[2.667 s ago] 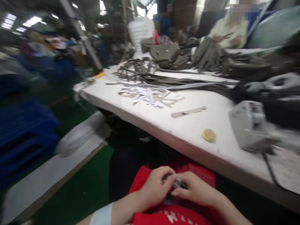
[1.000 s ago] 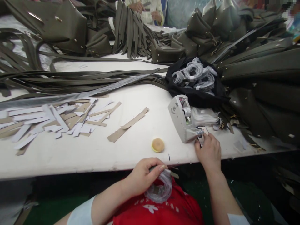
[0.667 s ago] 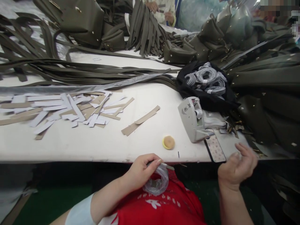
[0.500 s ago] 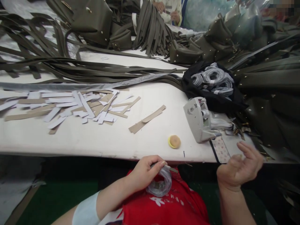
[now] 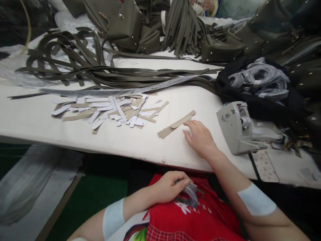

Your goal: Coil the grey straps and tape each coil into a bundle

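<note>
My left hand [image 5: 173,186] is closed on a coil of clear tubing [image 5: 190,193], held low over the red apron [image 5: 195,221] in front of the table edge. Over the table, my right hand [image 5: 199,137] has its fingers apart and nothing in them. Its fingertips are beside the right end of two overlapping brown strips [image 5: 177,125]; whether they touch is not clear. The yellow-rimmed round piece is not visible now. To the right of my right hand stands a white tape dispenser [image 5: 232,127].
White and brown paper strips [image 5: 112,110] lie in a pile at left. Long dark straps [image 5: 140,77] cross behind them. More coils [image 5: 263,78] sit on black cloth at right, near a patterned phone-like object [image 5: 265,165]. Dark bags [image 5: 125,26] and a person's hands [image 5: 207,5] are at the back.
My right hand has moved left and forward, from beyond the dispenser to the brown strips. The coil in my left hand has tilted. The view has shifted left.
</note>
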The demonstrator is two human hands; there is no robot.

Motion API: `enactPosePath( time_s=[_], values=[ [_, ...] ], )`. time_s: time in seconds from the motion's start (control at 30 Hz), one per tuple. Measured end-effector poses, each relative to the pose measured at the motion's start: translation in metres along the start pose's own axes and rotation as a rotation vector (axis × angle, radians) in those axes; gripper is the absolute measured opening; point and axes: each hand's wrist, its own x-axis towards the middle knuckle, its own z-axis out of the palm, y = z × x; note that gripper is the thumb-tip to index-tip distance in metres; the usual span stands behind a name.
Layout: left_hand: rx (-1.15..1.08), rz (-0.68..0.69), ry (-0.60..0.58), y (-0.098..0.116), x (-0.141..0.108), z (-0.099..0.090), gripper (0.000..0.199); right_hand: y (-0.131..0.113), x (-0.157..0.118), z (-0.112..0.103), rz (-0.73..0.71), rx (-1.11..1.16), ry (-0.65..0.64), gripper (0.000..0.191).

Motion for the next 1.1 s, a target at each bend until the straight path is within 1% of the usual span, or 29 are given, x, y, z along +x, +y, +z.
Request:
enactPosePath(
  time_s=[0.07,0.1,0.2,0.27,0.37,0.4,0.47,0.53,0.57,0.63,0.7,0.73,0.8,0.87,0.9,0.97,1.1],
  values=[
    [-0.03,-0.038,0.083,-0.004,-0.002,0.003,0.047,-0.008,0.019,0.008,-0.009,-0.039,-0.093,0.035],
    [-0.051,-0.064,0.136,-0.007,-0.004,0.005,0.048,-0.013,0.027,0.009,-0.017,-0.036,-0.114,0.036],
    [-0.111,-0.142,0.265,-0.015,-0.009,0.007,0.051,-0.031,0.047,0.01,-0.054,-0.022,-0.123,0.033],
    [-0.11,-0.156,0.292,-0.018,-0.013,0.005,0.052,-0.039,0.055,0.011,-0.069,-0.078,-0.181,0.027],
    [-0.057,-0.129,0.326,-0.018,-0.02,0.0,0.049,-0.042,0.063,0.023,0.001,-0.193,-0.291,0.016],
    [-0.047,-0.122,0.343,-0.017,-0.022,-0.002,0.048,-0.041,0.064,0.027,0.035,-0.213,-0.298,0.014],
    [-0.056,-0.112,0.37,-0.015,-0.025,-0.006,0.046,-0.037,0.063,0.033,0.076,-0.227,-0.273,0.02],
    [-0.078,-0.107,0.361,-0.013,-0.028,-0.01,0.047,-0.033,0.057,0.029,0.085,-0.24,-0.245,0.026],
    [-0.091,-0.112,0.34,-0.013,-0.029,-0.011,0.047,-0.033,0.049,0.022,0.075,-0.22,-0.192,0.027],
    [-0.131,-0.14,0.281,-0.012,-0.031,-0.013,0.05,-0.036,0.025,0.001,0.024,-0.064,-0.003,0.025],
    [-0.188,-0.176,0.247,-0.012,-0.034,-0.014,0.052,-0.042,-0.01,-0.023,-0.01,0.231,0.152,0.023],
    [-0.22,-0.189,0.252,-0.012,-0.035,-0.014,0.053,-0.045,-0.029,-0.035,0.008,0.382,0.169,0.021],
    [-0.273,-0.205,0.287,-0.015,-0.036,-0.011,0.054,-0.052,-0.068,-0.051,0.098,0.585,0.103,0.02],
    [-0.316,-0.215,0.31,-0.021,-0.037,-0.007,0.052,-0.056,-0.101,-0.057,0.168,0.649,0.017,0.019],
    [-0.335,-0.215,0.312,-0.023,-0.037,-0.004,0.051,-0.058,-0.114,-0.057,0.173,0.645,-0.014,0.018],
    [-0.353,-0.201,0.315,-0.028,-0.039,0.003,0.051,-0.061,-0.135,-0.052,0.143,0.603,-0.051,0.016],
    [-0.323,-0.163,0.331,-0.032,-0.045,0.018,0.052,-0.07,-0.158,-0.041,-0.022,0.522,-0.027,0.013]
  ],
)
